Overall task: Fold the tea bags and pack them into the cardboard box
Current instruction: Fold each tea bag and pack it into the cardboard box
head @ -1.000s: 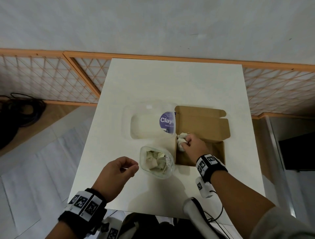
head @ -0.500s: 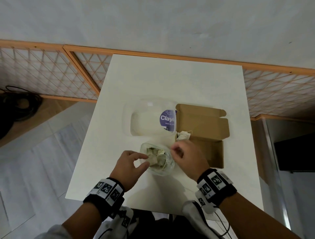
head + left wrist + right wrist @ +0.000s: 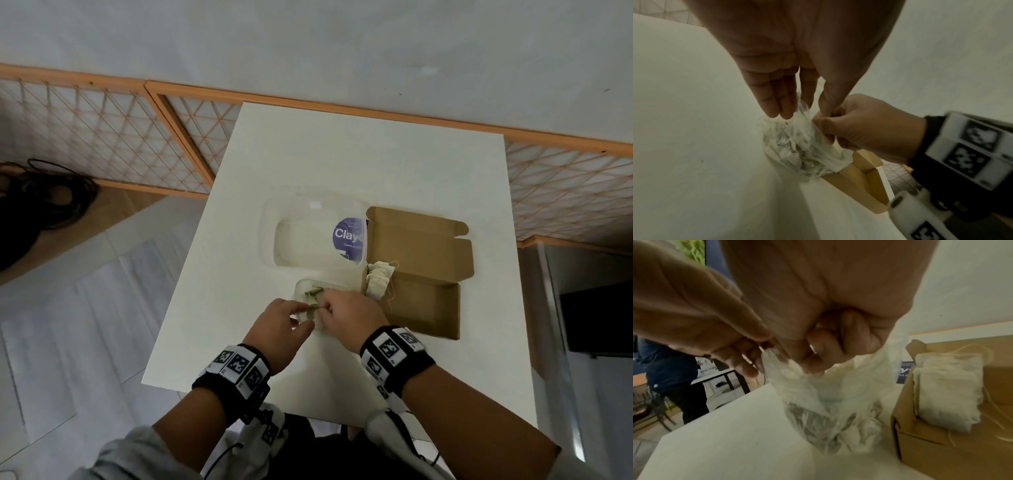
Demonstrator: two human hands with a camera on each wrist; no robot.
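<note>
Closest in: left hand and right hand meeting over the clear plastic bag near the front-middle of the white table. Right hand pinching the bag's rim tight between thumb and curled fingers, pulling it up and toward the right, probably to keep the mouth stretched open. Left hand with fingers mostly straight, tips dipping at the bag's opening with the plastic between forefinger and thumb; looks like a light pinch on the film rather than on a tea bag, but can't tell for sure from the wrist view. Unfolded tea bags bunched at the bottom of the bag, so presumably reaching for the next one to fold. Makes sense to park the bag right against the left edge of the cardboard box, short trip from fold to pack. Just past the hands, folded tea bags stacked on edge in the box's far-left corner, strings trailing loose, rest of the box floor bare, so plenty still to go by the look of it. Box lid flopped open toward the far side, out of the way. Left of the lid, a clear plastic tub with a purple label. Way back, an orange-framed lattice fence along the wall, and a coil of black cable on the floor at far left.
</note>
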